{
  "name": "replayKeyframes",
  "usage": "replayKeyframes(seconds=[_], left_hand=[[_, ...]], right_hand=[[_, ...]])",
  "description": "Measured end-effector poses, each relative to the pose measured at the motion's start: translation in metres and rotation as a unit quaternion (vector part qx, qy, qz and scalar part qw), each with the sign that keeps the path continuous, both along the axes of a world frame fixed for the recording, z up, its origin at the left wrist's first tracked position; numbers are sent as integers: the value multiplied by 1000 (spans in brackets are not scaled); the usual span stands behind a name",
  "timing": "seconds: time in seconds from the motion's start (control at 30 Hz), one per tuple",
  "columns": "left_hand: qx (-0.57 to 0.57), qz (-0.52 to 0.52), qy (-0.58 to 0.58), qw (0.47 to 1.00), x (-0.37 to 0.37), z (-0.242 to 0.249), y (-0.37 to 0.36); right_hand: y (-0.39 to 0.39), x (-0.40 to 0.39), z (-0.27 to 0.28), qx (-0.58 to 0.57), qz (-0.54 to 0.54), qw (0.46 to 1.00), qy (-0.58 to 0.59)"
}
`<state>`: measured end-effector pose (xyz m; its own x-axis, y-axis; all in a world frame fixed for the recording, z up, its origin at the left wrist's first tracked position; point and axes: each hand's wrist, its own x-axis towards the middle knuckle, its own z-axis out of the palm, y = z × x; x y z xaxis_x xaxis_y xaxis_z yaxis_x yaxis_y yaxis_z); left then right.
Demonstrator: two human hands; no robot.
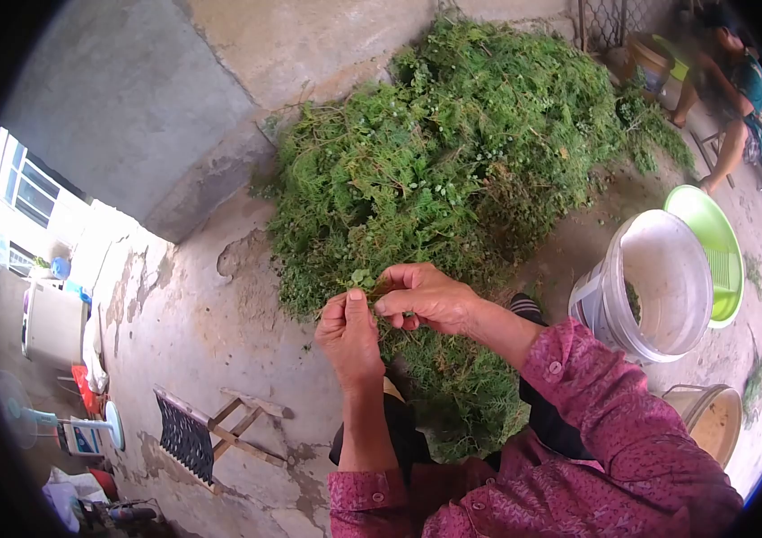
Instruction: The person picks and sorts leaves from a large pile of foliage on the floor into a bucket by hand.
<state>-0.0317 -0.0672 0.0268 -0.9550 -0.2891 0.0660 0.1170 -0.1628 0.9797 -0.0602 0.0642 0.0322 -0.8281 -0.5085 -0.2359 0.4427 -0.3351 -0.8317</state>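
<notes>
A small green sprig (362,279) with roundish pale green bits is up between my two hands in the head view. My left hand (351,339) is closed on it, thumb upright against the curled fingers. From the right, my right hand (427,299) pinches at the same sprig, thumb and forefinger pressed together; its fingertips partly hide what they grip. Just beyond both hands rises a large heap of cut green branches (435,152), dotted with small pale cones or berries. More cut greenery (461,386) lies below my hands, between my legs.
On the right stand a whitish plastic bucket (659,278), a light green basin (717,242) and another bucket (713,421). Another person (740,99) sits at the upper right. A folding stool (219,430) and a fan (112,425) are on the left. A wall (309,40) backs the heap.
</notes>
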Motion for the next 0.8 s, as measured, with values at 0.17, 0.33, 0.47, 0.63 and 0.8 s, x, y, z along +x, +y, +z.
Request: replayKeyframes(seconds=[0.17,0.33,0.47,0.63,0.8], left_hand=[[-13,-5,13,1000,1,-1,4],[53,-29,1,998,5,0,5],[91,-25,-11,995,7,-7,5],[51,2,84,995,12,6,4],[227,-93,-15,969,5,14,-11]], right_hand=[[-2,0,-5,32,-31,999,-9],[-3,4,0,83,-52,994,55],[-6,2,-8,136,-69,979,132],[-1,-15,-22,215,-148,948,182],[16,-12,-13,-100,4,992,-80]])
